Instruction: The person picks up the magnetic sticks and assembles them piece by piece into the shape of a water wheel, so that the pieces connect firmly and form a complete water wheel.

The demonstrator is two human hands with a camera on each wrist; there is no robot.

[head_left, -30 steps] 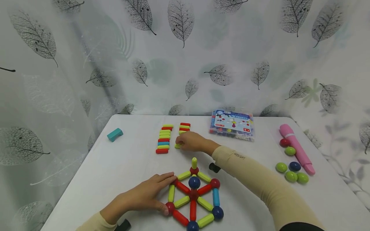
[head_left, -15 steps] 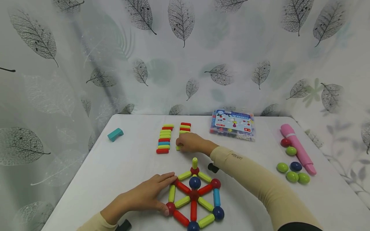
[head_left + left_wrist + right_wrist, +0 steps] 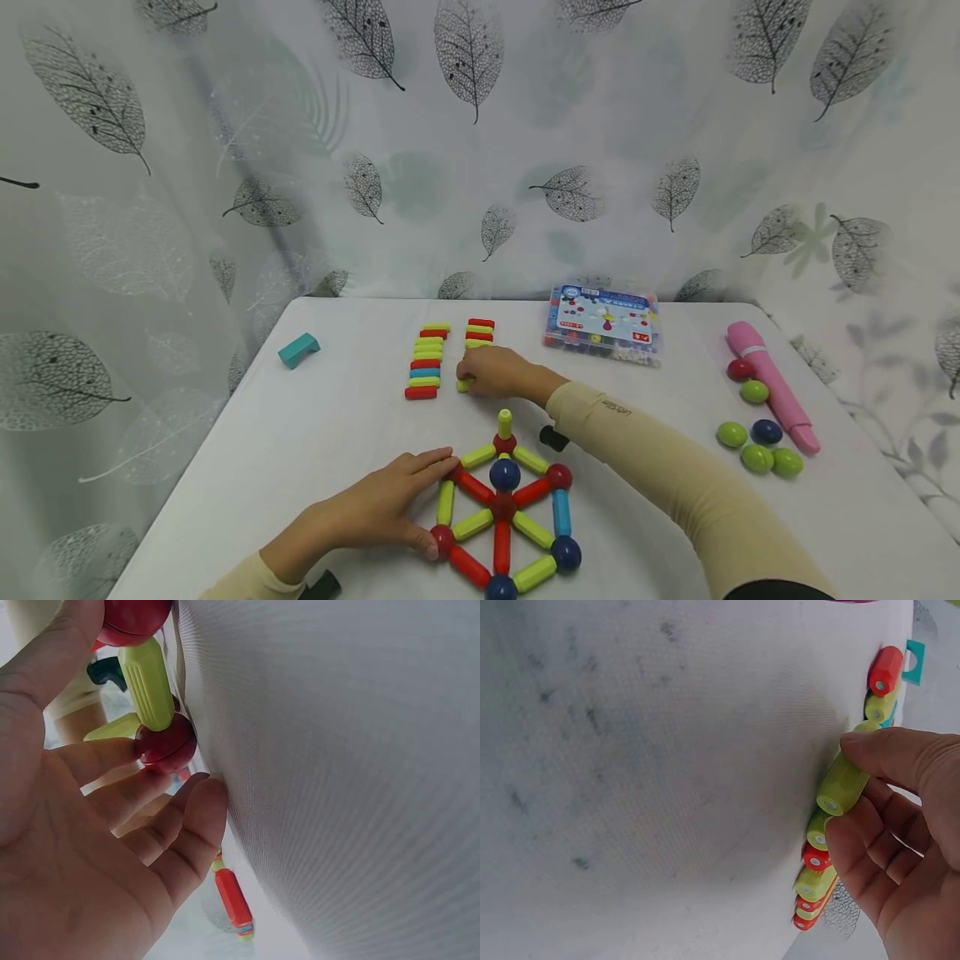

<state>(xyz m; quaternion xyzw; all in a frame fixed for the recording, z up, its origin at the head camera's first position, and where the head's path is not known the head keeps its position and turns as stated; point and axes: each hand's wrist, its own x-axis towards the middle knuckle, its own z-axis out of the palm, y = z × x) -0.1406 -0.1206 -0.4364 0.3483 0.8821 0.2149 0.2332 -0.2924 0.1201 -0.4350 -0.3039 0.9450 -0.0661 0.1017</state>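
Note:
A flat hexagonal frame of magnetic rods [image 3: 501,546] and balls lies near the front of the table, with a blue ball [image 3: 505,474] raised over its centre and a yellow-green rod [image 3: 505,423] standing on its far red ball. My left hand [image 3: 382,504] rests at the frame's left side, thumb at one red ball [image 3: 442,540] and fingers at another red ball [image 3: 166,744]. Farther back, my right hand [image 3: 498,372] pinches a yellow-green magnetic rod [image 3: 844,784] between thumb and fingers, at the near end of the right row of rods [image 3: 480,327].
Another row of coloured rods [image 3: 426,363] lies left of my right hand. A clear box of parts [image 3: 602,325] sits at the back. On the right are loose green balls [image 3: 757,458], a blue ball [image 3: 767,432] and a pink marker-shaped case [image 3: 772,387]. A teal block [image 3: 298,350] lies back left.
My right hand, with the yellow-green rod, has shifted very slightly among the rods. The left hand and the frame stay in place.

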